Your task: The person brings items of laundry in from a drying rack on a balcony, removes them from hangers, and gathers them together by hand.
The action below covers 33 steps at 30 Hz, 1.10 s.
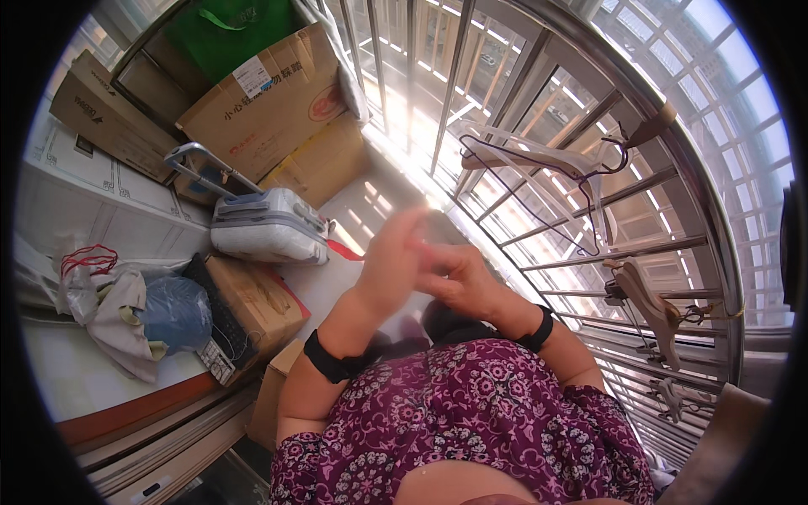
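Note:
My left hand (390, 265) and my right hand (468, 278) meet in front of my body, above the pale floor (328, 278). The left is raised with its fingers pointing away from me and is blurred. Fingers of the right reach across to the left palm side, and the two appear to touch there. Whether anything small lies between them is hidden by the overlap and the blur. Each wrist wears a black band. Close beyond the left hand stands a silver hard-shell suitcase (268, 230) with its pull handle raised.
Large cardboard boxes (271, 107) and a green bag (233, 31) are stacked at the far left. A metal railing (694, 189) curves along the right, with clothes hangers (536, 161) on it. At left, a keyboard (218, 360) and bagged cloth (173, 312) lie beside a carton (252, 300).

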Motion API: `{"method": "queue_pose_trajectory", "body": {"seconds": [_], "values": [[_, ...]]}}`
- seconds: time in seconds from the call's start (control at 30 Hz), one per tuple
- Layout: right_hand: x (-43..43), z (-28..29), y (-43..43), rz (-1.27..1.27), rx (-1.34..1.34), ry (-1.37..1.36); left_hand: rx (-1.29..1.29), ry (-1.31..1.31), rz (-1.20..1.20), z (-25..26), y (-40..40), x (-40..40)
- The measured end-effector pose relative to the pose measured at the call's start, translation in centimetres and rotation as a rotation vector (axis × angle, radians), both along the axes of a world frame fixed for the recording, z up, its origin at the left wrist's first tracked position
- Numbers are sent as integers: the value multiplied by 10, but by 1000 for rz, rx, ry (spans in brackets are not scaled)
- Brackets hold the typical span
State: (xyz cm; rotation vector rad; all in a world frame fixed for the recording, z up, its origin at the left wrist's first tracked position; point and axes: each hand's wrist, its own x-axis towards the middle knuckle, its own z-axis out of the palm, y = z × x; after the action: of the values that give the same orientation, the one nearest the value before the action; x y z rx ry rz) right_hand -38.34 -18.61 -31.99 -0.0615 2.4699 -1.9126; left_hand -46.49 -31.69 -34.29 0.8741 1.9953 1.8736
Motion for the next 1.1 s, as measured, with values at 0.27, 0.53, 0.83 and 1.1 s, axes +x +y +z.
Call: {"method": "queue_pose_trajectory", "body": {"seconds": [0.27, 0.53, 0.83, 1.1], "values": [[-40, 8, 55, -16, 39, 22, -239, -622, -252, 51, -17, -62], [-64, 42, 107, -9, -19, 24, 67, -855, -437, 70, 16, -122], [-92, 74, 137, -24, 165, 118, 393, -746, -32, 89, 71, -180], [-139, 118, 129, -63, 600, -115, 700, -663, 14, 79, 69, -284]]}}
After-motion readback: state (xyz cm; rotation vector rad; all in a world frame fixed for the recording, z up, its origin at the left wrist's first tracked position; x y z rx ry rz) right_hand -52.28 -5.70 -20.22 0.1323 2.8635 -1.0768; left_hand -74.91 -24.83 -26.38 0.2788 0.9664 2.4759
